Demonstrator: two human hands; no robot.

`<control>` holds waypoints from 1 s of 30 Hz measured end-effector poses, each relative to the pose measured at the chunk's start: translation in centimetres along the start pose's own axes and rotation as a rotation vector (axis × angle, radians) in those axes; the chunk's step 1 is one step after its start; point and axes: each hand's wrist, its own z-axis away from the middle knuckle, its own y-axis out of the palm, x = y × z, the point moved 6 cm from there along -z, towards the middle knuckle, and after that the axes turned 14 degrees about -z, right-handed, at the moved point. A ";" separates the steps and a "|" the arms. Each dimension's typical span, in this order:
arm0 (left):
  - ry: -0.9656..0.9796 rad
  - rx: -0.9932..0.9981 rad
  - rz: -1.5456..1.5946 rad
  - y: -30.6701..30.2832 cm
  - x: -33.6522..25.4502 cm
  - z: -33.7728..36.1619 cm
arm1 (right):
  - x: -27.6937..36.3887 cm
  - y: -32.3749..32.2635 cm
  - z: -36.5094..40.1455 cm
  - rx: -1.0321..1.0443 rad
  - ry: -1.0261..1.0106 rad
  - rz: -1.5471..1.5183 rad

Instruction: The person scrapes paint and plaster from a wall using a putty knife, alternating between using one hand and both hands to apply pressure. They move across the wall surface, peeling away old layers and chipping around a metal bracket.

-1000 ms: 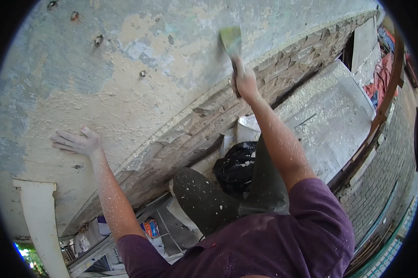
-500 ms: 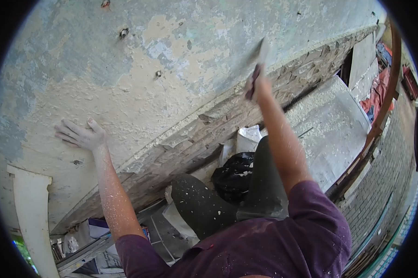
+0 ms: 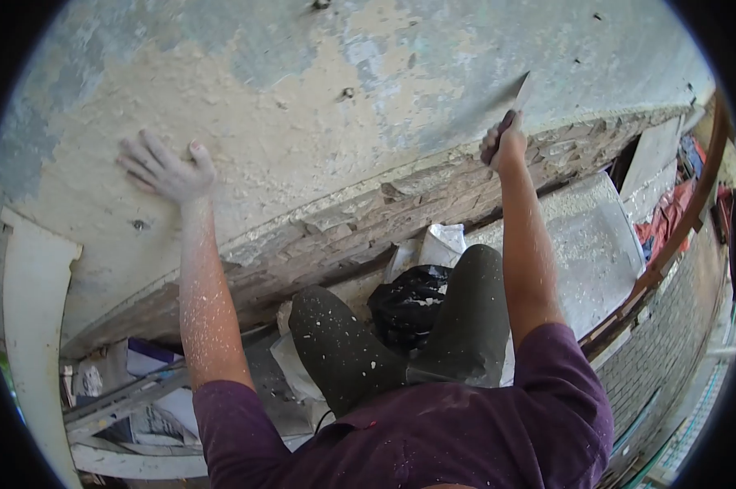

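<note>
My left hand (image 3: 170,169), dusted white, lies spread against the peeling wall (image 3: 278,138), above a small metal stub. To the right, my right hand (image 3: 505,145) is wrapped round the dark handle of a scraper (image 3: 523,93). Its pale blade points up and slightly right, near the wall's bluish-grey paint; whether the edge touches the wall I cannot tell. White flecks cover both forearms. A rough stone ledge (image 3: 368,216) runs slantwise below the two hands.
A black bag (image 3: 408,306) sits by my knees. Beyond my right forearm is a flake-strewn pale sheet (image 3: 592,236), with a curved brown beam (image 3: 694,212) past it. A white board (image 3: 37,285) stands at the left, near some clutter (image 3: 143,407).
The view has shifted, so the wall lies differently in it. My right hand has gone from blurred to sharp, still gripping the scraper. My left hand remains spread on the wall.
</note>
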 end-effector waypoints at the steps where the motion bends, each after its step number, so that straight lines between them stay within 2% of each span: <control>1: -0.008 0.009 -0.027 -0.1 0.2 0.0 | -2.1 -0.3 2.4 0.029 -0.040 0.254; 3: -0.005 0.005 0.006 -0.2 0.0 0.0 | -8.0 -1.3 8.8 0.117 -0.073 0.735; 4: -0.020 0.003 -0.008 -0.2 0.2 -0.1 | -11.5 -2.4 9.9 0.220 -0.087 0.881; 7: -0.008 0.008 0.015 0.0 0.3 0.2 | -16.3 -1.8 11.8 0.222 -0.078 0.788; 8: -0.008 0.006 0.020 0.1 0.4 0.2 | -17.3 -1.7 11.2 0.197 -0.139 0.754; 10: -0.011 0.006 0.015 0.1 0.4 0.2 | -17.2 -0.2 10.6 0.170 -0.209 0.718; 12: -0.021 -0.001 0.020 0.6 0.5 0.0 | -16.0 1.6 10.3 0.298 -0.298 0.716; 14: -0.007 0.017 0.033 0.2 0.5 1.1 | -17.0 0.4 10.7 0.321 -0.245 0.727; 16: -0.003 -0.009 0.028 0.6 0.7 0.7 | -19.7 -2.4 10.9 0.359 -0.480 0.942; 17: -0.007 -0.018 0.025 0.7 0.7 0.3 | -21.3 -4.3 10.8 0.312 -0.334 0.962; 20: -0.008 0.011 0.039 0.6 0.7 0.9 | -21.5 -1.5 10.8 0.272 -0.258 0.839; 24: -0.014 -0.026 0.053 0.8 0.7 0.8 | -21.8 0.1 11.2 0.337 -0.187 0.724; 25: -0.006 -0.035 0.063 0.7 0.8 0.8 | -20.4 1.3 13.2 0.539 -1.052 1.106; 26: 0.003 -0.035 0.059 0.6 0.8 0.8 | -21.3 -0.4 13.0 0.538 -1.046 1.099; 28: -0.008 -0.019 0.065 0.8 0.9 0.8 | -24.4 -5.3 10.6 0.250 -0.111 0.795; 29: -0.009 -0.015 0.066 0.9 0.9 0.9 | -24.8 -5.6 10.0 0.313 -0.358 0.886; 30: 0.000 -0.028 0.077 0.8 0.9 0.9 | -24.7 -6.0 10.4 0.298 -0.349 0.892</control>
